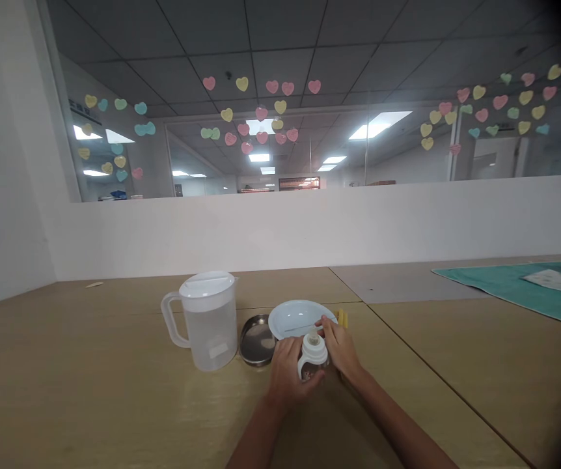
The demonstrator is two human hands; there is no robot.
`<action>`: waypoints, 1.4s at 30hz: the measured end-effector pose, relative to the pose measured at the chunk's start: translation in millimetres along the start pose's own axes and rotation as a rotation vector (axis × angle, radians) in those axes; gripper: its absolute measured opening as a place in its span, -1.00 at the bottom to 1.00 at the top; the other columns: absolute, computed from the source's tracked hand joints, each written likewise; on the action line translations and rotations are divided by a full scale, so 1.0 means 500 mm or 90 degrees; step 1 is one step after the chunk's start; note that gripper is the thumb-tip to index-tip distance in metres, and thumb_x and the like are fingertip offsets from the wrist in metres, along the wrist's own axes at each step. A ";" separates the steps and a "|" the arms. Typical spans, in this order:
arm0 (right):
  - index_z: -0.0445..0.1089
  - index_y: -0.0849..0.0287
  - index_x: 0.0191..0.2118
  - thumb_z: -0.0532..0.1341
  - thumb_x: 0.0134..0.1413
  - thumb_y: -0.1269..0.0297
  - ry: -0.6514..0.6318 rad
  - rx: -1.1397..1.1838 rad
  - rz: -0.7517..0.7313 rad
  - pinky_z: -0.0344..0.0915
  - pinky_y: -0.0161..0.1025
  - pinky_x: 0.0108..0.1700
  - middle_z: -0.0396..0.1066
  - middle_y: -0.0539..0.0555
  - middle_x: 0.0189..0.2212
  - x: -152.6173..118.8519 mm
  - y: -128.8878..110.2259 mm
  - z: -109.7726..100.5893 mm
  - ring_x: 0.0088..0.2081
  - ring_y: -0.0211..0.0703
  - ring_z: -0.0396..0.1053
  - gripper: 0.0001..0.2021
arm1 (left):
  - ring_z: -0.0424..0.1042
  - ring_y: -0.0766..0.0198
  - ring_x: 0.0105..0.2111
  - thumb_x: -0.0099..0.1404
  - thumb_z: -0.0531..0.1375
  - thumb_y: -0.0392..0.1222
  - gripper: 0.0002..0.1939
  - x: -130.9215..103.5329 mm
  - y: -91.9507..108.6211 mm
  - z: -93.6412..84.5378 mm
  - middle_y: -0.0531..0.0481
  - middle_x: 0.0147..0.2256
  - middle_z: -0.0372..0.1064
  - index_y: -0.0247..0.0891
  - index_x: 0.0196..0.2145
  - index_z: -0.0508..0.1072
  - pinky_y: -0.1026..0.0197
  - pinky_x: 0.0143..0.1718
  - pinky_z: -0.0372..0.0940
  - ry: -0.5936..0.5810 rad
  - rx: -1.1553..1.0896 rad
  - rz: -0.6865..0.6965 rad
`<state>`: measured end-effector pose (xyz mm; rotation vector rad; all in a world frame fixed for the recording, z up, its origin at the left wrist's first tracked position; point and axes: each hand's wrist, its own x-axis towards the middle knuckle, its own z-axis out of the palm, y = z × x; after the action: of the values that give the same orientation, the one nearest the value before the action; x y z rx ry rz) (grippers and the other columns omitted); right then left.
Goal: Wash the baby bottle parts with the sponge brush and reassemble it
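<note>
A small bottle (314, 352) with a white collar, a white handle and a clear nipple-like top stands upright between my hands. My left hand (287, 374) is wrapped round its left side, thumb at the front. At the bottle's right side is my right hand (342, 348), its fingers curled near the top; a thin clear stick or tube seems to run left from its fingertips over the white bowl (300, 312). Just behind the bottle sits that bowl. A round metal dish (257, 340) lies to the left, touching or close to the bowl.
A lidded clear pitcher (212, 332) stands left of the metal dish, its handle pointing left. Something yellow (342, 318) lies behind my right hand. On the far right is a teal cloth (505, 280) with a white packet (558, 283). A white wall (310, 228) with a window borders the table (114, 391).
</note>
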<state>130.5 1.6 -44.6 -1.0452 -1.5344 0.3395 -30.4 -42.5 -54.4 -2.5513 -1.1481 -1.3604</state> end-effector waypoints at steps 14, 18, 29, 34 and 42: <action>0.33 0.15 -0.38 0.30 -0.11 0.10 -0.083 0.090 -0.150 0.22 -0.27 -0.30 0.31 -0.01 -0.44 -0.028 -0.036 0.021 -0.37 -0.17 0.28 -0.75 | 0.34 0.06 -0.22 -0.01 0.22 -0.16 -0.54 0.001 0.003 0.006 -0.11 -0.25 0.37 -0.26 -0.10 0.36 0.03 -0.19 0.26 0.057 -0.046 -0.022; 0.43 0.16 -0.39 0.34 -0.19 0.09 -0.150 0.168 -0.086 0.27 -0.23 -0.25 0.38 0.03 -0.41 -0.011 -0.038 0.004 -0.32 -0.12 0.33 -0.73 | 0.37 0.06 -0.20 0.07 0.21 -0.10 -0.54 0.000 -0.001 0.004 -0.13 -0.22 0.40 -0.27 -0.05 0.35 0.02 -0.16 0.27 0.055 -0.059 -0.013; 0.29 0.12 0.05 0.12 -0.17 0.27 -0.137 0.392 0.049 0.30 -0.09 -0.12 0.47 0.11 -0.23 -0.001 -0.002 -0.003 -0.17 -0.01 0.39 -0.46 | 0.37 0.04 -0.12 0.18 0.12 0.02 -0.31 -0.012 -0.015 0.008 -0.22 -0.07 0.37 -0.34 0.20 0.11 -0.04 -0.05 0.26 0.053 -0.066 -0.044; 0.35 0.13 -0.06 0.09 0.04 0.15 0.018 0.209 -0.041 0.24 -0.07 -0.03 0.43 0.11 -0.25 -0.003 0.015 -0.013 -0.16 -0.03 0.36 -0.66 | 0.35 0.01 -0.11 0.15 0.13 -0.02 -0.31 -0.015 -0.018 0.008 -0.24 -0.10 0.36 -0.36 0.18 0.12 -0.06 -0.03 0.24 0.047 -0.066 -0.041; 0.01 0.17 0.21 0.12 0.04 0.10 -0.066 0.138 -0.192 0.21 -0.02 0.02 0.34 0.18 -0.08 -0.034 -0.004 0.006 -0.06 0.02 0.31 -0.37 | 0.35 0.02 -0.09 0.11 0.14 -0.16 -0.41 -0.008 -0.009 0.003 -0.22 -0.05 0.36 -0.31 0.11 0.20 -0.06 -0.03 0.24 0.030 -0.051 -0.021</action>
<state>125.3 -11.6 -55.0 -0.6237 -1.6789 0.3435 -33.4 -40.9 -59.8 -2.5498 -1.1563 -1.4940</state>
